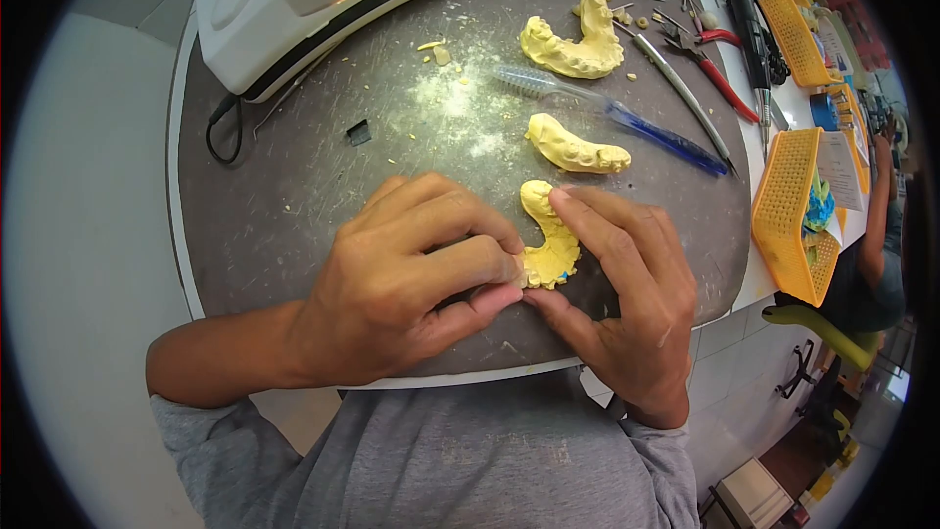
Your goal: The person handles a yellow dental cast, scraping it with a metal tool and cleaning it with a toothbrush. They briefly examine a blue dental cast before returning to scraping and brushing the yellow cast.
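A yellow dental cast (pixel 554 246), curved like a jaw arch, is held low over the bench near its front edge. My left hand (pixel 406 279) pinches the left end of the cast with thumb and fingertips, where a paler bit shows; the fingers partly hide it. My right hand (pixel 632 289) grips the cast from the right, forefinger by the upper end and thumb at the lower edge. A small blue mark shows on the lower rim. Just beyond lies a second yellow cast piece (pixel 580 147), and farther back a larger horseshoe-shaped cast (pixel 578 44).
A blue-handled toothbrush (pixel 656 129) and a metal instrument (pixel 685 98) lie right of the casts, near red-handled pliers (pixel 725 83). Pale dust and crumbs cover the bench (pixel 294 196). A white machine (pixel 333 0) stands back left; yellow baskets (pixel 783 206) and another person (pixel 881 245) are at right.
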`<state>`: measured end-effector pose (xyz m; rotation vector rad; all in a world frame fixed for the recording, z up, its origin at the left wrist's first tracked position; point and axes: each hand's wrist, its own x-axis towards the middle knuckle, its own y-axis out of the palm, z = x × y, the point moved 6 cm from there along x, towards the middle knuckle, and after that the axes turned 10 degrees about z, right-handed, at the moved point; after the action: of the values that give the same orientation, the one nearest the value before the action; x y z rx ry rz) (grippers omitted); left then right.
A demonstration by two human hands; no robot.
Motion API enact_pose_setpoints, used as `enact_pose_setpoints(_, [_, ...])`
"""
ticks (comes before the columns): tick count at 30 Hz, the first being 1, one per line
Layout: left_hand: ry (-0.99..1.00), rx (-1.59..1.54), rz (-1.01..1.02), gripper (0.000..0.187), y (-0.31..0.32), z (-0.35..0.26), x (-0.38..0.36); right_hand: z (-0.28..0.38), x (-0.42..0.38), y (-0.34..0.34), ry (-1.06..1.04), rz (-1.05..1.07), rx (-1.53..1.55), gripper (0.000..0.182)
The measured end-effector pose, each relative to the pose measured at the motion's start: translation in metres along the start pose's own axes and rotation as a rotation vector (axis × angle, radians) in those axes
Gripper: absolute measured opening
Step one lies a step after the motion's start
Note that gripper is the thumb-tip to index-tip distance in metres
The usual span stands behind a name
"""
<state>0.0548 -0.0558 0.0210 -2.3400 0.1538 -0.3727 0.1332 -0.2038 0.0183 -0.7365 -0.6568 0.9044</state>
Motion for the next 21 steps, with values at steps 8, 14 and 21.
enact_pose_setpoints(8, [0.052, 0.121, -0.027, 0.029, 0.003, -0.007, -0.002, 0.001, 0.000, 0.000, -0.014, -0.027, -0.006, 0.063])
enact_pose_setpoints(14, [0.024, -0.016, -0.009, 0.029, 0.000, -0.005, 0.000, 0.001, -0.001, -0.002, -0.051, -0.009, 0.007, 0.066])
enact_pose_setpoints(21, [-0.182, -0.497, -0.043, 0.025, -0.006, 0.004, -0.009, -0.004, -0.006, 0.000, 0.043, -0.134, 0.395, 0.057])
